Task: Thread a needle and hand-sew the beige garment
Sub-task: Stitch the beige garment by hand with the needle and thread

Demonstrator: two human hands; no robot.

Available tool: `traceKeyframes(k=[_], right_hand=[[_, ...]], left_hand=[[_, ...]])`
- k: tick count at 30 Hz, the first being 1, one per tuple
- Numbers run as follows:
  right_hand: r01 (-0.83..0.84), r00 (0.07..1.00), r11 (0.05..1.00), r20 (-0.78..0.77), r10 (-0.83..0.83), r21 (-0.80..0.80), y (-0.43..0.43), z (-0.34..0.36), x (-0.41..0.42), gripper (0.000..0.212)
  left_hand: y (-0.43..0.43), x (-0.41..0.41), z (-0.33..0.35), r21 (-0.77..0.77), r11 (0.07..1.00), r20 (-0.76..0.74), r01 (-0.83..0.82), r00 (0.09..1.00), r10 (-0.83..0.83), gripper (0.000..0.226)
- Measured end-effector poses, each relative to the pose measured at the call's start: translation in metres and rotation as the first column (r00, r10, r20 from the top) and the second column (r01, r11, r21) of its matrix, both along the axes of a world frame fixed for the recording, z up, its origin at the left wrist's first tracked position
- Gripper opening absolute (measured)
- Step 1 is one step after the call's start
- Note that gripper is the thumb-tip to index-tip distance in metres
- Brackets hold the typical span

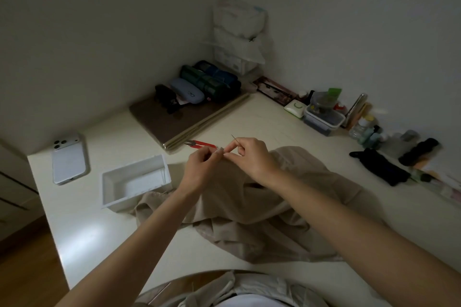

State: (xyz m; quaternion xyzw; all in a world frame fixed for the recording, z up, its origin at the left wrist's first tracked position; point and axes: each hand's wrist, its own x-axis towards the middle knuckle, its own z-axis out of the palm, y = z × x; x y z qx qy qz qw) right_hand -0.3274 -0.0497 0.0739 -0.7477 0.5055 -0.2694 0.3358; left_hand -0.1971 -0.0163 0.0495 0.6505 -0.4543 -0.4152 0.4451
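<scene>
The beige garment lies crumpled on the white table, in front of me. Both hands are raised just above its far edge. My right hand pinches a thin needle that points up and away. My left hand pinches something small and pale at its fingertips, close to the right fingertips; the thread itself is too fine to make out. Red thread snips lie on the table just behind the hands.
An open white box stands left of the garment, a white phone farther left. A folded mat with cases sits behind. Jars, containers and black cloth line the right wall. The table edge runs along the left.
</scene>
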Motion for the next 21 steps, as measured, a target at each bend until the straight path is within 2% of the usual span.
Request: traceKeyframes(k=[6, 8, 12, 17, 19, 21], right_hand=[[-0.042, 0.999, 0.999, 0.02, 0.042, 0.001, 0.008, 0.005, -0.007, 0.007], [-0.08, 0.997, 0.997, -0.023, 0.08, 0.019, 0.012, -0.001, -0.015, 0.014], [-0.095, 0.973, 0.977, -0.19, 0.132, 0.189, 0.014, -0.023, -0.035, 0.027], [0.026, 0.907, 0.906, -0.392, 0.157, 0.422, 0.005, -0.041, -0.067, 0.016], [0.06, 0.903, 0.904, -0.409, 0.132, 0.423, 0.003, -0.036, -0.072, 0.008], [0.087, 0.942, 0.941, -0.333, 0.028, 0.327, 0.002, -0.028, -0.069, 0.02]], left_hand=[[0.0, 0.004, 0.0, -0.001, 0.999, -0.01, -0.046, 0.999, 0.046, 0.025], [-0.001, 0.005, 0.001, 0.001, 0.997, -0.008, -0.072, 0.997, 0.072, 0.024], [-0.002, 0.005, 0.002, -0.017, 0.996, 0.001, -0.088, 0.996, 0.088, 0.024], [-0.002, 0.004, 0.001, -0.026, 0.997, 0.024, -0.074, 0.997, 0.074, 0.029], [-0.002, 0.003, 0.0, -0.021, 0.998, 0.029, -0.062, 0.998, 0.062, 0.029], [-0.002, 0.001, 0.001, -0.014, 0.999, 0.032, -0.051, 0.998, 0.051, 0.028]])
